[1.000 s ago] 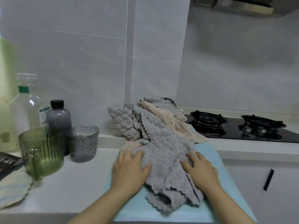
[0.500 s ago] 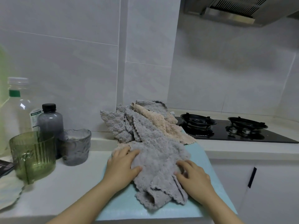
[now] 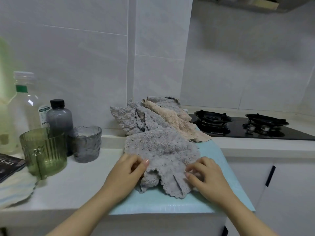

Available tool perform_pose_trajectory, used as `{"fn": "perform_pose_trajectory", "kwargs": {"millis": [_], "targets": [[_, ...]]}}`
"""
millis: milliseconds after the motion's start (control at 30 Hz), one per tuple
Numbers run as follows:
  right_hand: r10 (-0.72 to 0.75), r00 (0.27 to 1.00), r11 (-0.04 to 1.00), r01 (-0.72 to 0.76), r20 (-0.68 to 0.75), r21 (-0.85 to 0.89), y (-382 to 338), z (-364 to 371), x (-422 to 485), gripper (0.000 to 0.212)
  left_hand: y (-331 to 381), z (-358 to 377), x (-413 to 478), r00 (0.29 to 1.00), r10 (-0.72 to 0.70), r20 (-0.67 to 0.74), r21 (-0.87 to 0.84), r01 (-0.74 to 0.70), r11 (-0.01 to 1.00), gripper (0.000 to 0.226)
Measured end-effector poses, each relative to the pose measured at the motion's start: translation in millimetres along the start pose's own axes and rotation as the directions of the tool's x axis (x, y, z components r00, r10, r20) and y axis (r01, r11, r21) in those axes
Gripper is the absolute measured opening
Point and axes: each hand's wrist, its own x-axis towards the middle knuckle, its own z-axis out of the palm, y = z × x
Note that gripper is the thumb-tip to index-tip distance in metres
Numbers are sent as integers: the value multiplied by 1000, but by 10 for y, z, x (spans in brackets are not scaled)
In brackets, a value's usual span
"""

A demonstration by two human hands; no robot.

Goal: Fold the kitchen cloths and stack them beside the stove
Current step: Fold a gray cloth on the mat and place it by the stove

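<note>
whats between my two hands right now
The front part of the grey cloth, crumpled on the teal mat, fills the gap between the left hand and the right hand. The head view shows this.

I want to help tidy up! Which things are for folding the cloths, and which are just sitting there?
For the job: grey cloth, peach cloth, cloth pile, stove.
Just lying about: green cup, grey cup, dark bottle, clear bottle, book.
</note>
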Motion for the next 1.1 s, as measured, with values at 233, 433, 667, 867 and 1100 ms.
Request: {"fn": "perform_pose_trajectory", "kwargs": {"millis": [233,433,667,867,1100], "targets": [[-61,950,955,145,308,-260,-59,-5,12,88,-10,11,-68,934,31,357,438,-197,877,103],[-63,989,977,89,137,-192,-80,-9,-39,25,-41,9,-162,981,191,25,411,-185,893,34],[205,978,930,-179,-49,321,-192,-312,-182,24,55,-354,-88,832,552,-58,571,-426,702,32],[219,945,935,-275,244,225,-159,-681,-216,13,318,-730,-96,822,85,563,557,-453,696,46],[325,935,939,-337,139,73,-141,-596,58,34,206,-574,272,951,-152,270,236,88,968,38]]}}
